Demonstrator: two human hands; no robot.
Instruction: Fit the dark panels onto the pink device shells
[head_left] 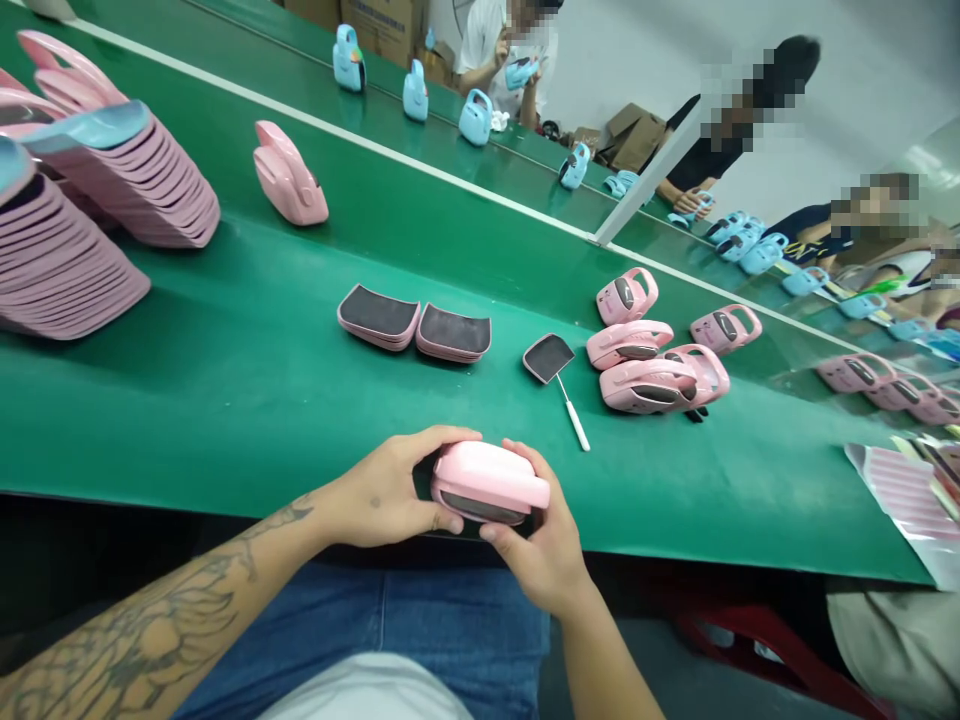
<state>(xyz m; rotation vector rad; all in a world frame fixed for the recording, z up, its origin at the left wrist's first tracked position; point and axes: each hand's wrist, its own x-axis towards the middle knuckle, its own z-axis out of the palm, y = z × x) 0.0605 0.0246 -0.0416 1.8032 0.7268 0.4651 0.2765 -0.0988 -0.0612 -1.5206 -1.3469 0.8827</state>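
Note:
Between my two hands, over the front edge of the green table, is a pink plastic handled case (491, 475) with a dark panel on its near side. My left hand (390, 490) grips its left end, thumb below and fingers over the far side. Round the right end closes my right hand (544, 540), its thumb at the lower edge. Beyond them lie two short stacks of dark-faced pink panels (379, 312). One loose dark panel (548, 357) rests to the right, touching the tip of a white-handled screwdriver (576, 425).
Several pink handled cases (645, 385) cluster at right, and one pink case (289, 175) stands at back left. Tall stacks of pink panels (161, 185) fill the left. Clear plastic packaging (896, 500) lies far right. Across the divider, co-workers (480, 50) handle light blue cases (475, 118).

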